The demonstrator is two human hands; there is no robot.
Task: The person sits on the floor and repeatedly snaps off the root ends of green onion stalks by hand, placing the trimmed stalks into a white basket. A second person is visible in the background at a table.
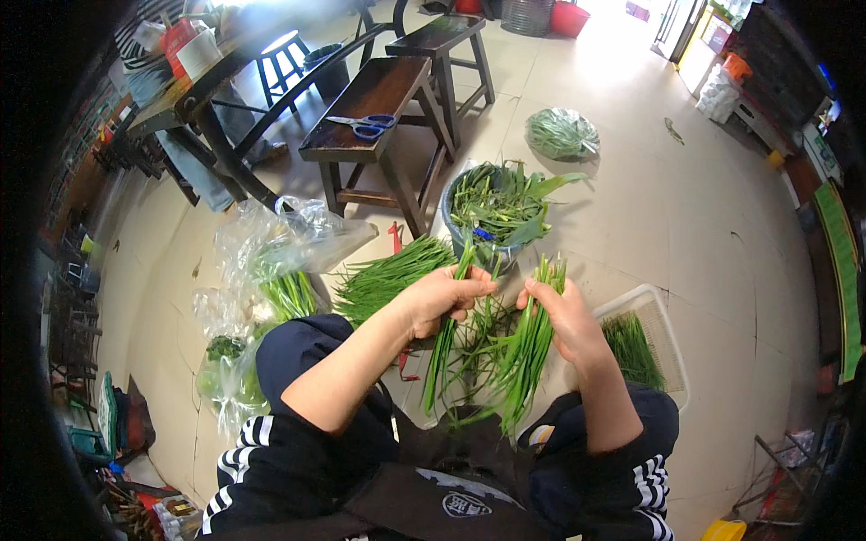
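My left hand (443, 297) is closed around a small bunch of green Chinese chives (443, 358), its thumb and fingertips pointing at my other hand. My right hand (558, 308) grips a thicker bunch of chives (531, 351), stem ends up and leaves hanging towards my lap. Between the hands, loose chive leaves (482, 331) lie lower down. A pile of chives (399, 274) rests on the floor beyond my left forearm. Just past my hands stands a round tub (449, 215) heaped with leafy trimmings (497, 199). More chives (632, 348) lie in a white plastic basket (676, 365) by my right knee.
Clear plastic bags (284, 237) of vegetables lie on the left floor. Blue-handled scissors (369, 126) rest on a dark wooden bench (369, 88); a second bench (440, 34) stands behind. A bagged bundle of greens (561, 134) sits farther off. Another person (183, 162) is at the table (155, 118).
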